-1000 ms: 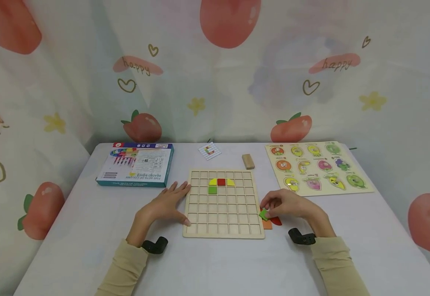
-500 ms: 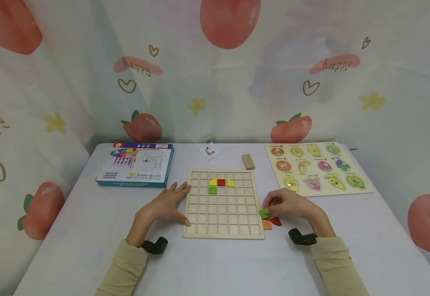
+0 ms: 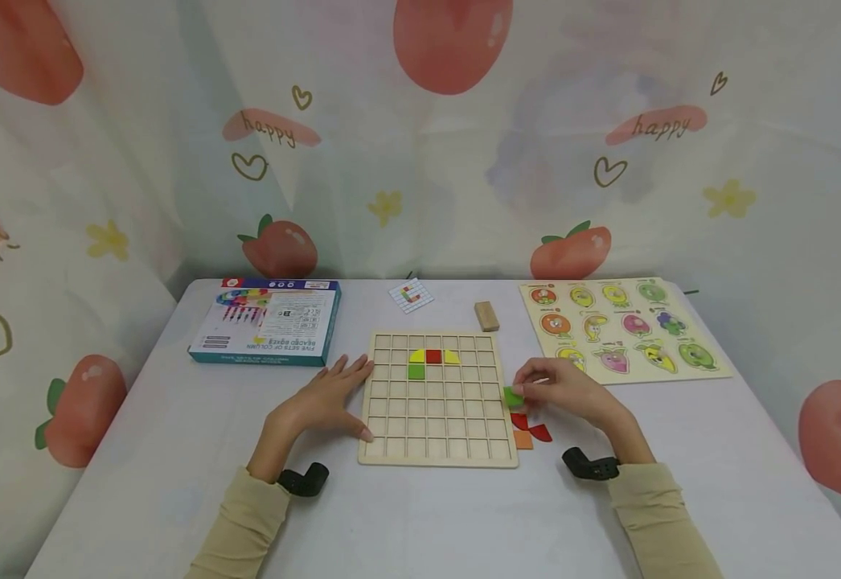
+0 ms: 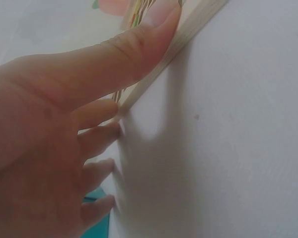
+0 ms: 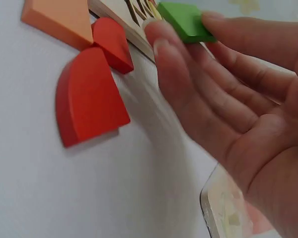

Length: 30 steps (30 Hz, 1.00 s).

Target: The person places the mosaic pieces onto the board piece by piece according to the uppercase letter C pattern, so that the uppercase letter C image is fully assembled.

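A wooden grid board (image 3: 438,412) lies mid-table. In its upper cells sit two yellow quarter-round tiles, a red square tile (image 3: 433,356) between them and a green square tile (image 3: 416,371) below the left one. My left hand (image 3: 322,402) rests at the board's left edge, fingers spread, thumb on the rim. At the right edge my right hand (image 3: 561,390) pinches another green square tile (image 5: 186,21) between thumb and fingers, raised above the table. Just below that hand lie two red quarter-round tiles (image 5: 92,99) and an orange square tile (image 3: 523,440).
A pattern card (image 3: 412,295) and a small wooden block (image 3: 486,316) lie behind the board. At the back left is a flat boxed toy (image 3: 264,323). A fruit puzzle board (image 3: 630,330) lies at the right, near my right hand.
My right hand has lifted the green tile and moved slightly away from me, along the board's edge. A red tile beneath it now shows. My left hand has stayed put.
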Each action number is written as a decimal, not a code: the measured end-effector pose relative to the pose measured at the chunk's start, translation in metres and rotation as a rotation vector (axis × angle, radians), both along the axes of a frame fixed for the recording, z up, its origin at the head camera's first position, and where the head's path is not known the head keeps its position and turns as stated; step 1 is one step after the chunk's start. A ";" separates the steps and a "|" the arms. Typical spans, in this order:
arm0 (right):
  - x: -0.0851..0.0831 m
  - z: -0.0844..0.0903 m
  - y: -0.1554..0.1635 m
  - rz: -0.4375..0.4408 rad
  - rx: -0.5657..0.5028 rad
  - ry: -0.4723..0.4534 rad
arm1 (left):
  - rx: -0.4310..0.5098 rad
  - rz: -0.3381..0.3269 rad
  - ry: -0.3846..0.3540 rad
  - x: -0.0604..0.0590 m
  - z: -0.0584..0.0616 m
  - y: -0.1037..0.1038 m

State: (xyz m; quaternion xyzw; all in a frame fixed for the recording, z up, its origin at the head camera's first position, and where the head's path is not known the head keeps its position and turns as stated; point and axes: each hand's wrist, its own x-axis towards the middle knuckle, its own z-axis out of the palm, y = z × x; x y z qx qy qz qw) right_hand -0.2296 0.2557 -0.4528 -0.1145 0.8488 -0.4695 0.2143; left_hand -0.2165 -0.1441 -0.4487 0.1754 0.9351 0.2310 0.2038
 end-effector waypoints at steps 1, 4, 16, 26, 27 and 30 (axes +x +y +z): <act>0.000 0.000 -0.001 -0.011 -0.019 -0.002 | 0.000 0.000 0.000 0.000 0.000 0.000; 0.000 0.000 -0.004 -0.047 -0.071 0.001 | -0.002 0.001 0.001 0.000 -0.001 0.000; 0.002 -0.002 -0.023 -0.049 -0.105 0.054 | -0.010 0.008 -0.002 0.000 -0.002 -0.002; 0.005 -0.003 -0.049 -0.063 -0.129 0.049 | 0.007 -0.003 -0.006 -0.001 -0.003 -0.003; 0.005 -0.003 -0.052 -0.063 -0.130 0.046 | 0.008 -0.001 -0.004 -0.002 -0.003 -0.003; 0.004 -0.001 -0.060 -0.061 -0.116 0.054 | 0.009 -0.004 0.001 -0.003 -0.003 -0.003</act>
